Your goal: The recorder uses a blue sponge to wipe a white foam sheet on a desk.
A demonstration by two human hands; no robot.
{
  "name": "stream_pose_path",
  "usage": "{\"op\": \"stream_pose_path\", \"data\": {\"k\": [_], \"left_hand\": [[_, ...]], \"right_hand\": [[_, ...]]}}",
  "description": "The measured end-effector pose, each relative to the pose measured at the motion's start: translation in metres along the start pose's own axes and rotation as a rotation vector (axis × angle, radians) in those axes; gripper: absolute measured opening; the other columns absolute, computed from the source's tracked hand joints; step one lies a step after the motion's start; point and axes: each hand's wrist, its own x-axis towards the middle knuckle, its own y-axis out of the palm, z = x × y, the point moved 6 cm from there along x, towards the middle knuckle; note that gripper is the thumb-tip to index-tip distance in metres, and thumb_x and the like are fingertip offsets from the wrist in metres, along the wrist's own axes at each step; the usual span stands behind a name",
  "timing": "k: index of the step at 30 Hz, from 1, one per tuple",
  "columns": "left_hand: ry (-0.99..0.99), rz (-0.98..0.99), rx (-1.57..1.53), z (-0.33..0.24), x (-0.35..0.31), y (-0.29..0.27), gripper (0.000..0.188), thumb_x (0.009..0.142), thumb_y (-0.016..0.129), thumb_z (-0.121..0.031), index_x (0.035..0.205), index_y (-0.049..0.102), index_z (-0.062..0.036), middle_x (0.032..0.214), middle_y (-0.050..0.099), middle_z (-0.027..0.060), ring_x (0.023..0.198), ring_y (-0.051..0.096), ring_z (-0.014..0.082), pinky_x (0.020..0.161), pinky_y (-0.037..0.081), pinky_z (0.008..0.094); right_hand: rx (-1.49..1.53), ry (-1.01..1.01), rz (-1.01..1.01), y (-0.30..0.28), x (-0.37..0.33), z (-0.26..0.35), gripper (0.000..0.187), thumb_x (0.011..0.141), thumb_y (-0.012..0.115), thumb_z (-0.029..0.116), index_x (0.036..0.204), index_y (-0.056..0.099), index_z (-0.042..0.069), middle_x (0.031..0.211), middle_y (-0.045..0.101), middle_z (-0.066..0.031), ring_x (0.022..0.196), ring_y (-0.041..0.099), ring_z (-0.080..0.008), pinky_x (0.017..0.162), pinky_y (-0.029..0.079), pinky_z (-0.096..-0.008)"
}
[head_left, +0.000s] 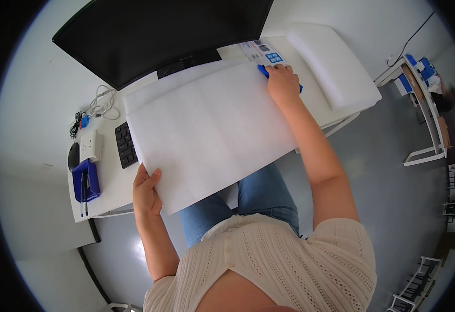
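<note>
We find the left hand gripping the near left corner of a white sheet, thumb on top. The sheet spans the space between both hands, its near edge overhanging the lap, with a crease across its far part. We note the right hand closed around a blue tool at the sheet's far right corner; the fingers hide most of the tool, so we cannot tell its kind. Just beyond the left hand, a black keyboard lies partly under the sheet. Left of that hand, we record a blue tray holding pens. Right of the right hand lies a thick white slab. Beyond both hands stands a black monitor.
</note>
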Motion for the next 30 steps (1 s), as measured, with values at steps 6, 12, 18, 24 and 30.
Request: {"op": "stream_pose_path", "data": {"k": [6, 12, 18, 24, 30], "left_hand": [[0.001, -0.027, -0.004, -0.001, -0.001, -0.005, 0.042, 0.088, 0.049, 0.008, 0.129, 0.046, 0.004, 0.12, 0.059, 0.0182, 0.109, 0.06, 0.0263, 0.094, 0.05, 0.0374], [0.017, -0.018, 0.015, 0.002, 0.005, -0.006, 0.038, 0.089, 0.05, 0.007, 0.126, 0.046, 0.0027, 0.119, 0.059, 0.018, 0.109, 0.06, 0.0274, 0.094, 0.051, 0.0383], [0.024, -0.084, 0.068, 0.004, 0.004, -0.008, 0.039, 0.088, 0.05, 0.008, 0.127, 0.049, 0.002, 0.117, 0.06, 0.0174, 0.109, 0.06, 0.0259, 0.095, 0.049, 0.0368], [0.061, -0.066, 0.102, 0.0, 0.0, -0.004, 0.04, 0.089, 0.049, 0.006, 0.128, 0.047, 0.0031, 0.118, 0.06, 0.0177, 0.108, 0.06, 0.0258, 0.094, 0.049, 0.0361], [0.051, -0.008, 0.059, 0.003, 0.003, -0.009, 0.04, 0.089, 0.05, 0.006, 0.129, 0.045, 0.0036, 0.118, 0.059, 0.0174, 0.109, 0.059, 0.0248, 0.094, 0.049, 0.0357]], "right_hand": [[0.223, 0.155, 0.137, 0.0, 0.034, -0.03, 0.033, 0.088, 0.05, 0.011, 0.116, 0.067, 0.02, 0.114, 0.064, -0.0092, 0.105, 0.057, -0.0318, 0.087, 0.05, -0.045], [0.543, -0.155, 0.139, 0.022, 0.021, 0.003, 0.035, 0.089, 0.053, 0.005, 0.121, 0.063, 0.016, 0.126, 0.058, -0.0111, 0.112, 0.055, -0.033, 0.096, 0.046, -0.0394], [0.487, -0.036, 0.129, -0.034, -0.068, -0.021, 0.04, 0.085, 0.053, 0.0, 0.115, 0.067, 0.022, 0.129, 0.057, -0.0068, 0.115, 0.051, -0.0294, 0.095, 0.048, -0.0387], [0.333, -0.122, -0.014, -0.083, -0.167, -0.026, 0.046, 0.077, 0.056, -0.009, 0.113, 0.068, 0.017, 0.126, 0.057, -0.0079, 0.109, 0.052, -0.031, 0.093, 0.047, -0.0394], [0.516, -0.077, 0.137, -0.083, -0.205, -0.055, 0.044, 0.077, 0.054, -0.01, 0.11, 0.07, 0.014, 0.12, 0.058, -0.0077, 0.105, 0.054, -0.0308, 0.09, 0.047, -0.0391]]}}
